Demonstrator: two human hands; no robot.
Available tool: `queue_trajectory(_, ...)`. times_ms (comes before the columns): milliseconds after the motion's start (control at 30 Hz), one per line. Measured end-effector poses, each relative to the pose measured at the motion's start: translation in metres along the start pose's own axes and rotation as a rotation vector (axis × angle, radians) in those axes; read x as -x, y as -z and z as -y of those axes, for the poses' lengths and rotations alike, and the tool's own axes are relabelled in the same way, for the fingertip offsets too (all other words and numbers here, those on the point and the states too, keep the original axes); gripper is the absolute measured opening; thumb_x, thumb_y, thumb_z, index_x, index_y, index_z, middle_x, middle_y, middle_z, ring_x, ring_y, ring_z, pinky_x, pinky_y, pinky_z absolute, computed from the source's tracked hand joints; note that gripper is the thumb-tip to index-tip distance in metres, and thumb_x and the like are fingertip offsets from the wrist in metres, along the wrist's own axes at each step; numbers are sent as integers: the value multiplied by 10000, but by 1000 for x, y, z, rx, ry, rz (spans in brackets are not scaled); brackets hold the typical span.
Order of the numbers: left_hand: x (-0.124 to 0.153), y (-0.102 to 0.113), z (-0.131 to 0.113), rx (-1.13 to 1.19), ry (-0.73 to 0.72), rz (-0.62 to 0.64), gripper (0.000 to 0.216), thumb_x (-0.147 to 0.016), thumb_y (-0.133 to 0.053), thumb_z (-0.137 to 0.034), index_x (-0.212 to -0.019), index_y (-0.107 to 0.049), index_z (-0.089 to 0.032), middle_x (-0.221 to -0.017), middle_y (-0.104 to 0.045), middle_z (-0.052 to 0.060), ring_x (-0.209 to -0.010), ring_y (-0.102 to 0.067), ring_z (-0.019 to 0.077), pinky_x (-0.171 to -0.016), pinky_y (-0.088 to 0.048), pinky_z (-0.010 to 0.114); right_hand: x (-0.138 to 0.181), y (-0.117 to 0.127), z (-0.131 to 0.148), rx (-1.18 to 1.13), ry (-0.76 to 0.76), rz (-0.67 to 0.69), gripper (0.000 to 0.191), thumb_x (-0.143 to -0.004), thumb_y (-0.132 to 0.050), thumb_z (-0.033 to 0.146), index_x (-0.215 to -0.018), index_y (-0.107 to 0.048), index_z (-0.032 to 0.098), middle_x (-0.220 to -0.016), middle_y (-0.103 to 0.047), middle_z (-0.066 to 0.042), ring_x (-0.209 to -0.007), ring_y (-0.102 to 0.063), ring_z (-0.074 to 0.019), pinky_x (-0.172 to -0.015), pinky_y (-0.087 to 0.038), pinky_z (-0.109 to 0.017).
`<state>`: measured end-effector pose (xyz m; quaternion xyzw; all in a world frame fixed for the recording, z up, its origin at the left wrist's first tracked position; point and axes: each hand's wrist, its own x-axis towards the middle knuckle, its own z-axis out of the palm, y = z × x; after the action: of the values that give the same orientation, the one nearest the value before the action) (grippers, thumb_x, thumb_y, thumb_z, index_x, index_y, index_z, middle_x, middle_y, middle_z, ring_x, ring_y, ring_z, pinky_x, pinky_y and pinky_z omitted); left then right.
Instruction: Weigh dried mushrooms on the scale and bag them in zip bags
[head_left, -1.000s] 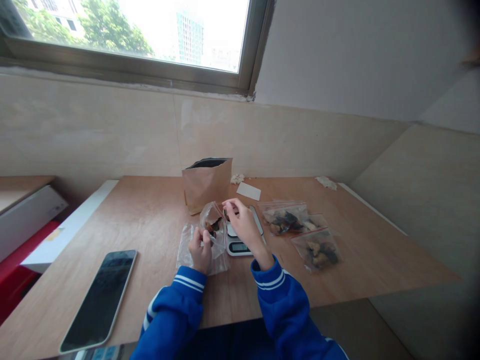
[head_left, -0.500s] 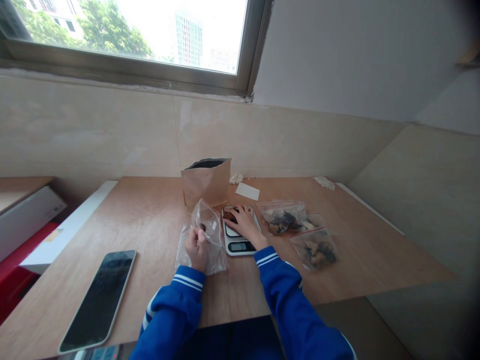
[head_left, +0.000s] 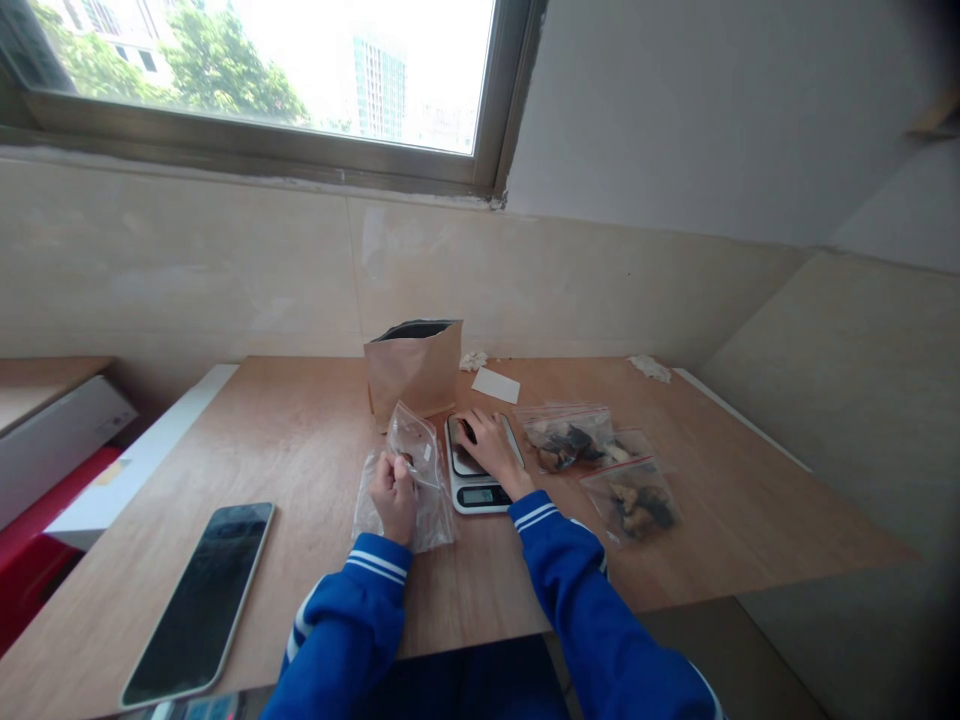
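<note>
Head view | left hand pinches clear bag | right hand on scale — grip hidden

Blue white-striped sleeves, brown bag

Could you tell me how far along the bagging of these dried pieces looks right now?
Two filled zip bags lie right of the scale, so those look finished. In hand: the left hand holds an open clear bag, and the right hand rests on the scale's platform. The brown paper pouch stands open behind.
</note>
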<state>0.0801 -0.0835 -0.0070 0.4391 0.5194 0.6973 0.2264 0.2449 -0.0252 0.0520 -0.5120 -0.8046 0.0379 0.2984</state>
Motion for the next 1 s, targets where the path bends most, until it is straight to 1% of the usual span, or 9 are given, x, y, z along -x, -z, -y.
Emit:
queue_trajectory(133,1,0,3,-43,-16,5,356,-927,-450,-419,-629,-402,-230,-511,-393,-55,-466,-395,121,-482,-350,249,-8,20,37,-361,-87,-165,221,-929,-423,235,-1008,-624,191,-1019,-681,-61,-957,-629,-188,-861,-451,-290)
queue_trajectory(267,1,0,3,-59,-31,33,351,-930,-438,-424,-638,-404,-232,-513,-412,-51,-470,-409,126,-490,-361,256,-17,35,74,-547,-140,-33,187,-892,-503,280,-1017,-617,202,-974,-695,-26,-868,-639,-168,-800,-473,-278)
queue_trajectory(367,1,0,0,-47,-57,53,342,-926,-435,-421,-640,-409,-235,-517,-410,-49,-466,-405,129,-490,-365,264,-21,34,86,-547,-214,49,201,-849,-584,326,-1006,-580,200,-960,-685,-30,-848,-634,-175,-777,-478,-294)
queue_trajectory(533,1,1,-4,-46,-88,79,334,-926,-427,-412,-644,-420,-234,-505,-410,-47,-457,-412,128,-492,-371,266,-27,24,88,-505,-350,68,242,-826,-638,409,-925,-554,205,-847,-648,-11,-770,-623,-175,-709,-486,-292)
queue_trajectory(667,1,0,-4,-25,-58,59,341,-931,-435,-413,-642,-410,-234,-490,-397,-56,-438,-396,120,-478,-360,259,-29,25,87,-494,-296,95,251,-844,-642,438,-847,-599,190,-858,-674,-28,-801,-629,-171,-734,-475,-280)
queue_trajectory(800,1,0,-4,-14,-67,40,354,-929,-442,-419,-630,-393,-235,-497,-404,-55,-452,-402,122,-484,-362,259,-22,39,90,-517,-202,264,411,-951,-470,525,-811,-649,182,-784,-700,-33,-750,-657,-168,-691,-457,-262)
queue_trajectory(900,1,1,-3,-36,-84,18,356,-924,-442,-424,-627,-391,-234,-516,-402,-51,-475,-406,125,-493,-364,259,-16,49,88,-564,-159,350,526,-991,-337,562,-869,-685,187,-737,-703,-26,-684,-661,-164,-656,-459,-256)
queue_trajectory(967,2,1,-1,-39,-73,14,353,-927,-439,-416,-628,-394,-234,-524,-408,-48,-483,-414,128,-498,-368,260,-13,52,80,-575,-141,307,544,-1009,-286,545,-925,-696,196,-773,-716,-30,-713,-669,-167,-694,-475,-263)
queue_trajectory(1000,2,1,-1,-36,-63,14,350,-929,-437,-409,-629,-396,-234,-527,-415,-46,-485,-420,129,-499,-370,260,-12,51,74,-541,-134,238,529,-1018,-278,518,-941,-696,203,-822,-723,-37,-774,-672,-174,-747,-482,-274)
